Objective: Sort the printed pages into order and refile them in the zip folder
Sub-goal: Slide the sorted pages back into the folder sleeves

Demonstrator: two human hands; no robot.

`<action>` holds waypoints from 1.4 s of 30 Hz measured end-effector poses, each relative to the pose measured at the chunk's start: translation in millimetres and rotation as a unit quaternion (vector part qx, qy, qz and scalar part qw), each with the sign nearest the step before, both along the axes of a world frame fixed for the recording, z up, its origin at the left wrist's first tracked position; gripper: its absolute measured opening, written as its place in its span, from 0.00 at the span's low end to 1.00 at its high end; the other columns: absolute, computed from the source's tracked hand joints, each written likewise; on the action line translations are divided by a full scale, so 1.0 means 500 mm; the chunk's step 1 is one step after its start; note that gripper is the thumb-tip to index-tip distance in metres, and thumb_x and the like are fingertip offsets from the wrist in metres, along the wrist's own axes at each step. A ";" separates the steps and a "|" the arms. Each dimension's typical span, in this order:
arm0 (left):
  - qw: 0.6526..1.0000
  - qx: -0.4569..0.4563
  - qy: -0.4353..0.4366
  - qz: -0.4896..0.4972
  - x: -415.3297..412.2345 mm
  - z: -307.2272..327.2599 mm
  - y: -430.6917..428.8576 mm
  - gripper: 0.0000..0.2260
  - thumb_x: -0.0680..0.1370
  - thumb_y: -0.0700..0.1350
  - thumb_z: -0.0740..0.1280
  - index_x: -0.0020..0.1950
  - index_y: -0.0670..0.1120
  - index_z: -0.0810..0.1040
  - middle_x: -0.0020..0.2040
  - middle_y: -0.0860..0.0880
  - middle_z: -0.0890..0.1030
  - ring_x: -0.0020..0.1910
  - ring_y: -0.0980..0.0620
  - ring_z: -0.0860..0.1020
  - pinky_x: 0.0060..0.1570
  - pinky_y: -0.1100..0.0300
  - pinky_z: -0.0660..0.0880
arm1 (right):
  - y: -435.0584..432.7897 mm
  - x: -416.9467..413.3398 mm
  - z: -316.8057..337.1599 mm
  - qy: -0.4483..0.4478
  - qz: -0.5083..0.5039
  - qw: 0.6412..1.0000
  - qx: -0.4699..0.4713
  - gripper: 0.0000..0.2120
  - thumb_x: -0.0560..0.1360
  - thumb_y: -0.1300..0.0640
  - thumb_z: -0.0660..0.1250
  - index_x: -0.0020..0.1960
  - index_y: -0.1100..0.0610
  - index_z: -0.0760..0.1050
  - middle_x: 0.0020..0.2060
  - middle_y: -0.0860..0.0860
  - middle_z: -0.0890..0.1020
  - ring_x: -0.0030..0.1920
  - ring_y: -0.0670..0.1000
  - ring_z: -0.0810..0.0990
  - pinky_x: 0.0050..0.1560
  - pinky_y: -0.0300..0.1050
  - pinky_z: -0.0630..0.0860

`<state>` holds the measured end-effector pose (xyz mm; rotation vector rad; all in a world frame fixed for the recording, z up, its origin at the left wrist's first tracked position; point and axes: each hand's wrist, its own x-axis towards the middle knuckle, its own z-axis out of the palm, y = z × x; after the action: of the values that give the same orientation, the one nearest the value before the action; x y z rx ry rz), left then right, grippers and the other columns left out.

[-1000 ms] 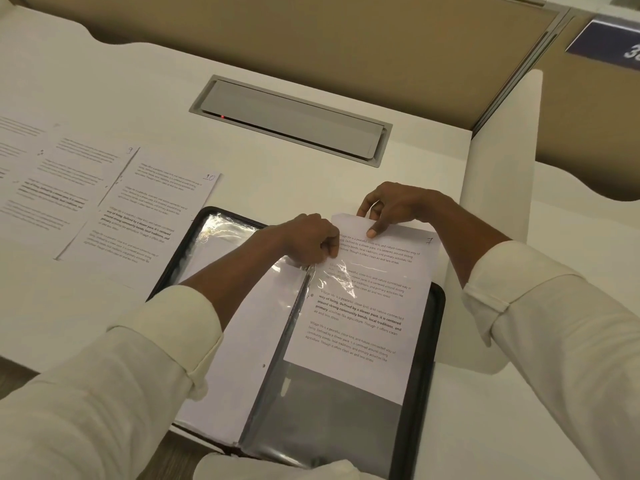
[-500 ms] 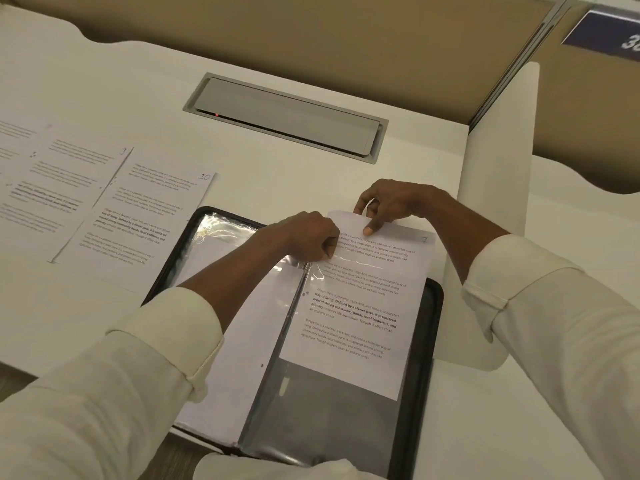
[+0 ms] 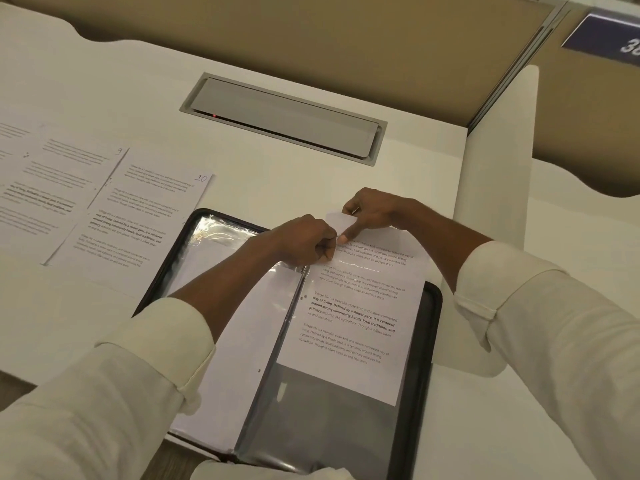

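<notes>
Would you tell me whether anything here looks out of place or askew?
Only the page being filed: it sits partly in the zip folder's sleeve, its top sticking out past the folder's far edge, pinched by the right hand. The left hand holds the sleeve's mouth.

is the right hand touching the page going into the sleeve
Touching. The head view shows the right hand pinching the top edge of the page, with the index fingertip pressed on the paper.

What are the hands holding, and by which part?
The right hand pinches the printed page at its top edge; the left hand grips the clear sleeve at its top opening.
</notes>
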<state>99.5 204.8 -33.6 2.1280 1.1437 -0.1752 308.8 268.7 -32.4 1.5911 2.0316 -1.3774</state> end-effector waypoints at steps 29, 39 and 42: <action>0.998 -0.033 -0.043 0.041 -0.035 -0.003 0.004 0.14 0.74 0.33 0.66 0.44 0.52 0.83 0.40 0.57 0.86 0.40 0.60 0.82 0.45 0.57 0.81 | 0.024 -0.076 -0.012 -0.155 0.198 0.967 -0.037 0.37 0.60 0.40 0.86 0.60 0.55 0.76 0.50 0.49 0.84 0.48 0.50 0.83 0.54 0.49 0.83; 0.999 0.013 -0.032 0.030 -0.032 -0.014 0.006 0.09 0.73 0.38 0.74 0.44 0.53 0.84 0.46 0.57 0.76 0.45 0.52 0.79 0.45 0.54 0.78 | 0.012 -0.081 -0.019 -0.136 0.182 0.972 -0.057 0.33 0.64 0.43 0.85 0.59 0.56 0.73 0.50 0.50 0.82 0.51 0.54 0.83 0.57 0.53 0.83; 0.999 0.007 -0.030 0.035 -0.027 -0.015 0.006 0.09 0.73 0.41 0.74 0.43 0.56 0.83 0.47 0.56 0.77 0.44 0.55 0.79 0.45 0.54 0.78 | 0.007 -0.073 -0.013 -0.100 0.145 0.981 -0.080 0.28 0.66 0.45 0.85 0.57 0.57 0.77 0.50 0.52 0.85 0.52 0.57 0.85 0.57 0.56 0.84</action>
<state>86.1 207.8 -41.2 2.0872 1.1868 -0.0715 272.4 272.1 -39.0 1.2529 1.8909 -1.1904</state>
